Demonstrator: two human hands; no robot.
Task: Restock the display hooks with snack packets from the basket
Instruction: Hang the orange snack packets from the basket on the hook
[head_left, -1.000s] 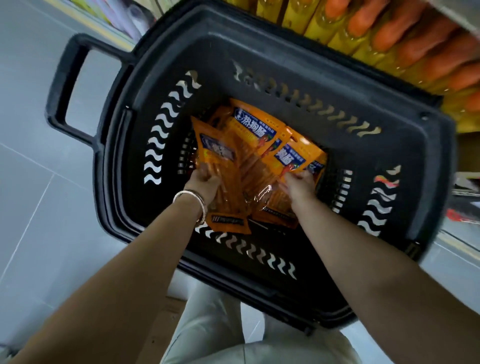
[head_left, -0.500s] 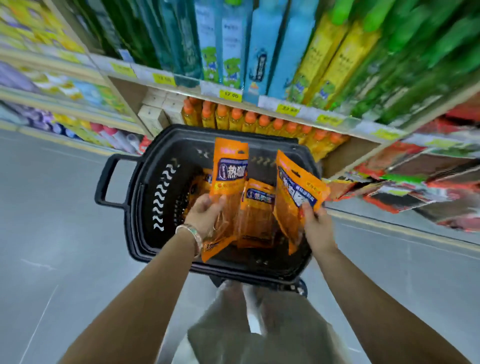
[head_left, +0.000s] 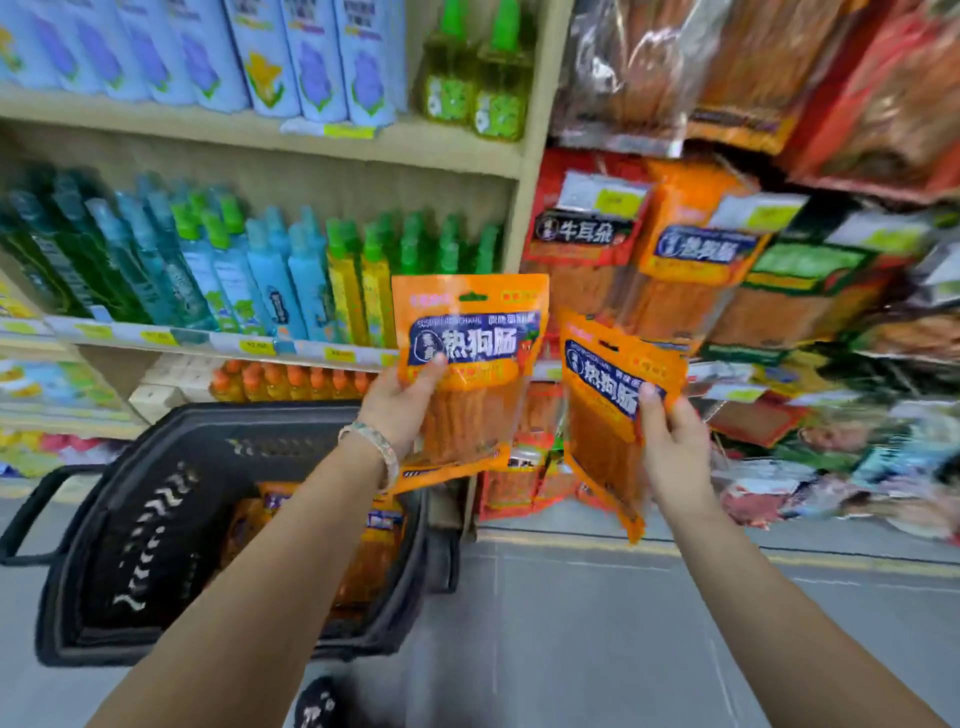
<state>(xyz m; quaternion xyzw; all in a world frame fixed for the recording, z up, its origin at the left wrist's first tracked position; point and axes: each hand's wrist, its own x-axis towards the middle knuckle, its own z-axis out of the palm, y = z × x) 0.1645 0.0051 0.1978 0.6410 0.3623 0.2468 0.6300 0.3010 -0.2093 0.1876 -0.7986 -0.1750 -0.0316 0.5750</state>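
While the left hand (head_left: 397, 402) pinches the upright orange packet (head_left: 470, 332) at its left edge, thumb across the blue label, a second packet's edge seems to show behind it; blur hides the count. The right hand (head_left: 675, 447) grips the tilted orange packet (head_left: 605, 395), thumb on its face. Both are raised before the hanging snack display (head_left: 696, 254). Lower left, the black basket (head_left: 145, 525) holds more orange packets (head_left: 371, 551). Bottles (head_left: 270, 280) fill the shelves.

Bright, even shop lighting, faint shadows; gripped packets (head_left: 470, 343) legible, hung goods (head_left: 831, 291) right of the grip motion-smeared, frame edges bowed.
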